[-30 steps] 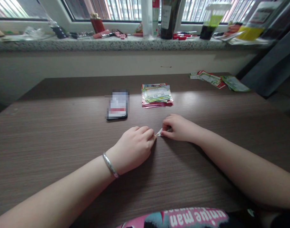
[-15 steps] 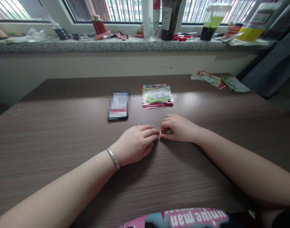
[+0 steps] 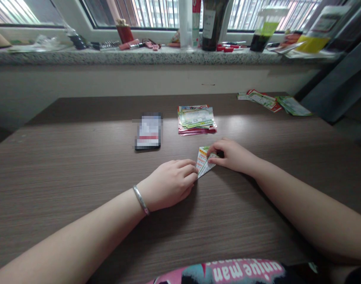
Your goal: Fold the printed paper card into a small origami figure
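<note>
Between my hands is a small printed paper (image 3: 202, 159), white with orange, yellow and green print, one part folded over at a slant. My left hand (image 3: 173, 183), a silver bangle on its wrist, has its fingers closed at the paper's left edge; the fingertips are partly hidden. At the paper's upper right, my right hand (image 3: 232, 155) pinches the folded part between thumb and fingers. Just beyond the hands lies a stack of printed papers (image 3: 197, 118), green and white on top with red edges below.
A phone (image 3: 148, 132) with a blurred screen lies left of the stack. More printed papers (image 3: 264, 99) are at the table's far right corner. Behind the table, a stone windowsill (image 3: 156, 57) holds bottles, a dark container (image 3: 211, 27), a red cylinder (image 3: 124, 32) and pens.
My right hand has moved right and slightly away from my left hand. The paper, mostly hidden between the fingers before, now shows its printed face with a slanted fold.
</note>
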Tool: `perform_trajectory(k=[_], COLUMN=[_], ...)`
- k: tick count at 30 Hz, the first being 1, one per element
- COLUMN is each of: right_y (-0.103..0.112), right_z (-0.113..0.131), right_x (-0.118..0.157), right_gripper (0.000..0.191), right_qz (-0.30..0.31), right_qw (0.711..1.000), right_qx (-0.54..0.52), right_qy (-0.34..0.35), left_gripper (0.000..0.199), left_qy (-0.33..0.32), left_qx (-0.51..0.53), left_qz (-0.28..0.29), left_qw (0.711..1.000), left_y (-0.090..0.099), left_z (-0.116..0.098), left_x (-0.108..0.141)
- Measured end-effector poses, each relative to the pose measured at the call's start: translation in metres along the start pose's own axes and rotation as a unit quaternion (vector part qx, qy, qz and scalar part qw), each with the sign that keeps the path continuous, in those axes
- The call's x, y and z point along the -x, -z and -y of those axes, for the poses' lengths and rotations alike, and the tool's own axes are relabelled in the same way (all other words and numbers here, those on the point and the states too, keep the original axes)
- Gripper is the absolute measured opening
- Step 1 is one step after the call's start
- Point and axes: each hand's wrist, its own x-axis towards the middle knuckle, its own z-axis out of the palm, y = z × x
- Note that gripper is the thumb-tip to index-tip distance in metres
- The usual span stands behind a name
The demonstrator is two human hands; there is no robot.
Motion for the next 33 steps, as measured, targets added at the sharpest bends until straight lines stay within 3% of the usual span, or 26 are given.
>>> perform_trajectory(k=[4,10,15,23,29,33], right_y=[-0.004,-0.017,-0.021,-0.023,-0.022,-0.017], right_z=[-0.001,-0.001,-0.001,-0.004,-0.006,-0.004], right_x=[-0.003,-0.013,-0.017,-0.017,-0.019,-0.012], right_gripper=[0.011,0.013,0.011,0.01,0.011,0.004], right_qz=[-0.007,-0.082,-0.097,-0.107,-0.13,-0.141], right_qw=[0.999,0.994,0.992,0.991,0.99,0.985], right_qx=[-0.035,-0.062,-0.077,-0.073,-0.06,-0.048], right_qy=[0.024,0.034,0.027,0.019,0.013,0.082], left_gripper=[0.023,0.024,0.025,0.024,0.026,0.025], left_qy=[0.006,-0.004,0.007,0.007,0.03,0.046], left_qx=[0.013,-0.006,-0.017,0.014,0.031,0.027], left_qz=[-0.002,-0.035,-0.027,-0.063,-0.037,-0.039], left_qw=[1.0,0.999,0.999,0.998,0.998,0.998], left_y=[-0.002,-0.005,-0.006,-0.012,-0.011,-0.008], left_z=[-0.004,-0.009,-0.009,-0.008,-0.009,-0.007], left_x=[0.0,-0.004,-0.006,-0.005,-0.005,-0.004])
